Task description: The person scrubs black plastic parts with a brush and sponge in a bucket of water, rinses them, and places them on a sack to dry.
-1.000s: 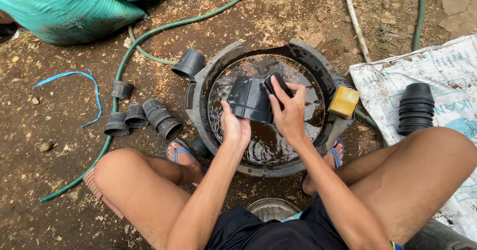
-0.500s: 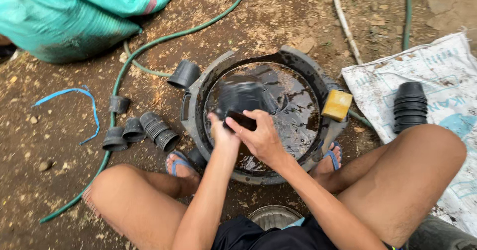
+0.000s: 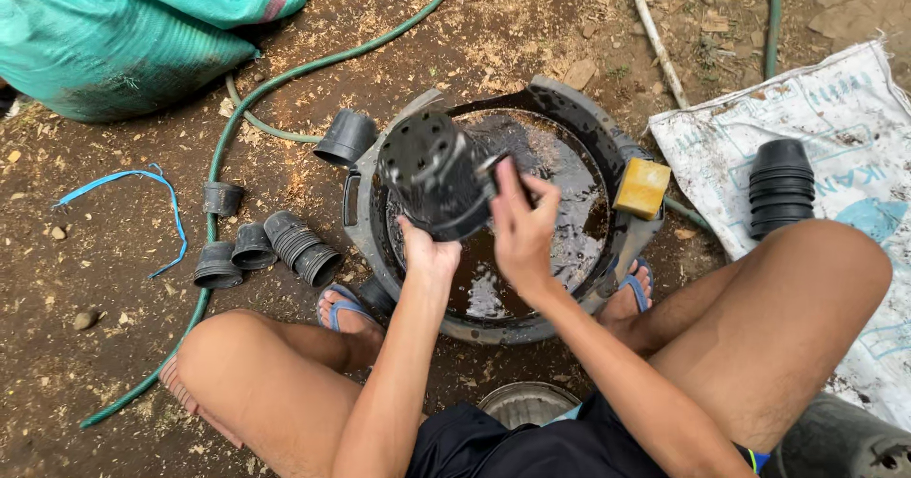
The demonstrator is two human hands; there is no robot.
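A wet black plastic pot [image 3: 432, 172] is clasped, tilted, by the left hand [image 3: 427, 255] underneath and the right hand [image 3: 520, 226] beside; directly below lies the water-filled basin [image 3: 569, 108]; slippage from wet fingers could drop it.

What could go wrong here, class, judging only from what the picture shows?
1. The wet black pot, held tilted over the basin by the left hand and right hand, might slip and splash dirty water.
2. The yellow sponge resting on the basin's rim could be knocked off onto the dirt.
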